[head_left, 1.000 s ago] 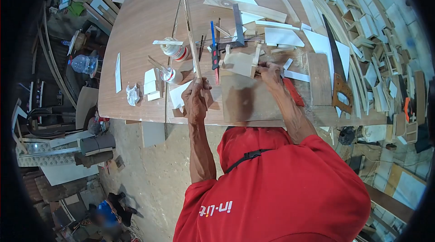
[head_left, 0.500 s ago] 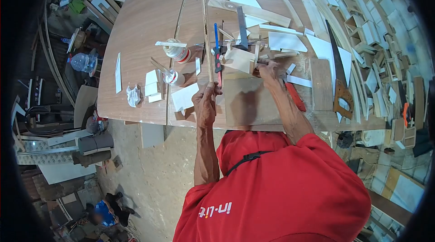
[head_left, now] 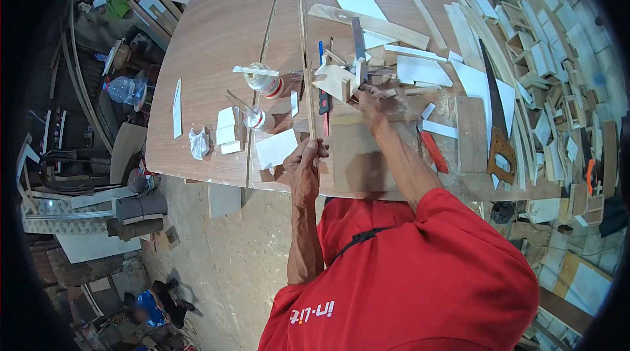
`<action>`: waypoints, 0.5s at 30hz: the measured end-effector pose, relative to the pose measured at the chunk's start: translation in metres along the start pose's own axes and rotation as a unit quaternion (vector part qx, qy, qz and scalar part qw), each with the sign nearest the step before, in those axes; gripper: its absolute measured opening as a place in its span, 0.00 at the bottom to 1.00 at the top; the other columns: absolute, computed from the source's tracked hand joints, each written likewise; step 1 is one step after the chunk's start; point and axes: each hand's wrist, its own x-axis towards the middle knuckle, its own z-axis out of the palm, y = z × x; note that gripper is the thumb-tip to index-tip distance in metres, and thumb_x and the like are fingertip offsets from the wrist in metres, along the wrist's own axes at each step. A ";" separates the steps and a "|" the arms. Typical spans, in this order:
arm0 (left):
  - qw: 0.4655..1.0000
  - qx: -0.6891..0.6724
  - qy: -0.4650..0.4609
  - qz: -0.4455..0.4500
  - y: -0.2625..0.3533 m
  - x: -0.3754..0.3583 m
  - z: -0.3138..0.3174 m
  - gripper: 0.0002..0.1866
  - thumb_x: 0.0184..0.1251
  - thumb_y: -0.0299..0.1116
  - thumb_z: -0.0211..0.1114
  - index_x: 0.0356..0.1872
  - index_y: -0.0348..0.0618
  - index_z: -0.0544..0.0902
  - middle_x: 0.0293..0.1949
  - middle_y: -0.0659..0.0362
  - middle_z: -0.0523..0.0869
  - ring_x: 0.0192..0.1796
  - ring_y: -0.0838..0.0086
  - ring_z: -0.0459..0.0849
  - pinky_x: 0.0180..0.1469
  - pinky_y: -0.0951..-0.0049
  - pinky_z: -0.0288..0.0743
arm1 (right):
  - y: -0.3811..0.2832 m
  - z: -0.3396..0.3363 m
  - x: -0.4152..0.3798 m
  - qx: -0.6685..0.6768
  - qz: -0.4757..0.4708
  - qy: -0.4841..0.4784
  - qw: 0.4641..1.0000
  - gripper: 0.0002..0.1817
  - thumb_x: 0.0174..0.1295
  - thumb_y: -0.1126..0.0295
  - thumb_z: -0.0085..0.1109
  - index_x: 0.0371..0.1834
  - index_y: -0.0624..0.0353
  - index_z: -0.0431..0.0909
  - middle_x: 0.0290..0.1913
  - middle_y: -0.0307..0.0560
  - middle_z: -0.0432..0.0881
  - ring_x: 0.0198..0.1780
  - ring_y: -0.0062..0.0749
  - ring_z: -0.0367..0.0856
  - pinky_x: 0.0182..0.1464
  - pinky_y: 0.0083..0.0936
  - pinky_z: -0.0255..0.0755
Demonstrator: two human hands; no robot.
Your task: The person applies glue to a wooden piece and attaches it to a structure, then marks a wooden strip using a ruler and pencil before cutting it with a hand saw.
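My left hand (head_left: 304, 162) is closed around the near end of a long thin wooden strip (head_left: 306, 55), which runs away from me across the table. To its right, my right hand (head_left: 369, 101) grips the near side of a small pale wooden piece (head_left: 333, 80) with blocks at its edge. Under that piece lies a blue and red tool (head_left: 324, 105), partly covered. A dark-bladed square (head_left: 358, 37) rests just beyond. Below my right hand is a flat brown board (head_left: 354, 147). A white panel piece (head_left: 276, 149) lies left of my left hand.
Two glue containers (head_left: 269, 85) (head_left: 261, 120) stand at the left, near crumpled tissue (head_left: 199, 143). A handsaw (head_left: 501, 154), a red-handled tool (head_left: 433, 151) and wood strips lie right. Another person (head_left: 154, 308) is at lower left.
My right hand has moved left with the small wooden piece, which is now closer to the long strip. The whole view has shifted slightly. My left hand still holds the strip.
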 end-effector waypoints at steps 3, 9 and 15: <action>1.000 0.014 0.015 -0.003 0.008 -0.008 0.002 0.16 0.71 0.37 0.57 0.36 0.32 0.81 0.26 0.60 0.78 0.32 0.76 0.76 0.50 0.68 0.73 | -0.003 0.026 0.004 -0.019 -0.029 0.000 0.999 0.12 0.59 0.79 0.57 0.45 0.68 0.72 0.43 0.52 0.78 0.41 0.36 0.81 0.41 0.32 0.83; 0.998 -0.027 0.055 -0.003 0.007 0.000 0.008 0.12 0.70 0.32 0.59 0.43 0.30 0.83 0.25 0.61 0.78 0.27 0.79 0.73 0.33 0.79 0.68 | 0.015 0.071 0.044 -0.042 -0.048 0.053 0.997 0.07 0.51 0.78 0.60 0.33 0.68 0.77 0.35 0.51 0.80 0.36 0.36 0.82 0.31 0.30 0.81; 0.996 -0.007 0.085 0.009 0.025 0.059 0.015 0.15 0.71 0.37 0.59 0.38 0.31 0.82 0.23 0.63 0.75 0.26 0.81 0.72 0.34 0.79 0.69 | 0.033 0.103 0.066 -0.047 -0.067 0.095 0.992 0.05 0.51 0.76 0.59 0.28 0.68 0.80 0.30 0.48 0.82 0.29 0.33 0.82 0.30 0.26 0.79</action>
